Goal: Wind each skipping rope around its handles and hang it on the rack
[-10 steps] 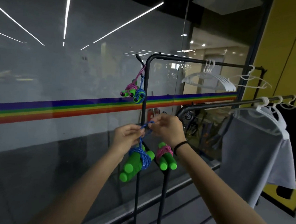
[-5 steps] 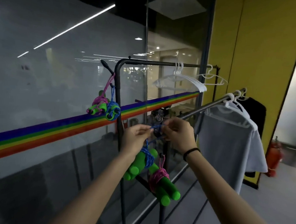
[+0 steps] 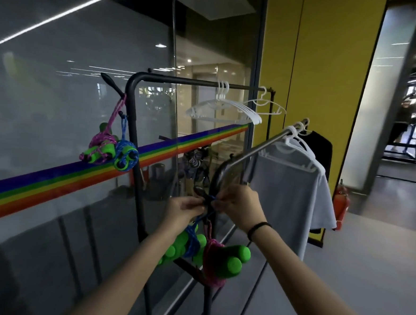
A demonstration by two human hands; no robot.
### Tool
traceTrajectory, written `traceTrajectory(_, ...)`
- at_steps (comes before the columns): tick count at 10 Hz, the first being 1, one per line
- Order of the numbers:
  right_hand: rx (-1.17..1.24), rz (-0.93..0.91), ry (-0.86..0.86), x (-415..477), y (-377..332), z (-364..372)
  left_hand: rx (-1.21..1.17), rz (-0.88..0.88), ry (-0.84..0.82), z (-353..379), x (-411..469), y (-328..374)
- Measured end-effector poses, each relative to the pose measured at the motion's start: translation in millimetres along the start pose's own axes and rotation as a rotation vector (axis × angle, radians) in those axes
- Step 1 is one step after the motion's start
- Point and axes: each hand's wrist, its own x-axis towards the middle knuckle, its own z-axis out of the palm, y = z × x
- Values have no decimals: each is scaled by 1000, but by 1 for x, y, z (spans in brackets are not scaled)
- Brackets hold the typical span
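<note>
Glass walling with a rainbow stripe [image 3: 52,185] backs a black rack [image 3: 131,107] in the head view. Both hands meet at a near peg [image 3: 201,190]: the left hand [image 3: 182,211] and right hand [image 3: 241,207] each pinch the blue rope's loop [image 3: 211,204], fingers curled close. Its green handles [image 3: 183,248] hang below, touching a pink-wound pair [image 3: 224,258]. Two wound ropes [image 3: 111,148] hang far left.

Both hands, left hand [image 3: 186,211] & right hand [image 3: 241,206], pinch blue rope [image 3: 192,240] loop at rack [image 3: 215,180].
</note>
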Motion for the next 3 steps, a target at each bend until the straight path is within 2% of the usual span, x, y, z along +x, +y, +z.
traceTrajectory(3, 74, -90, -19, 3, -6, -3, -80, 7, 43, -5, -17, 18)
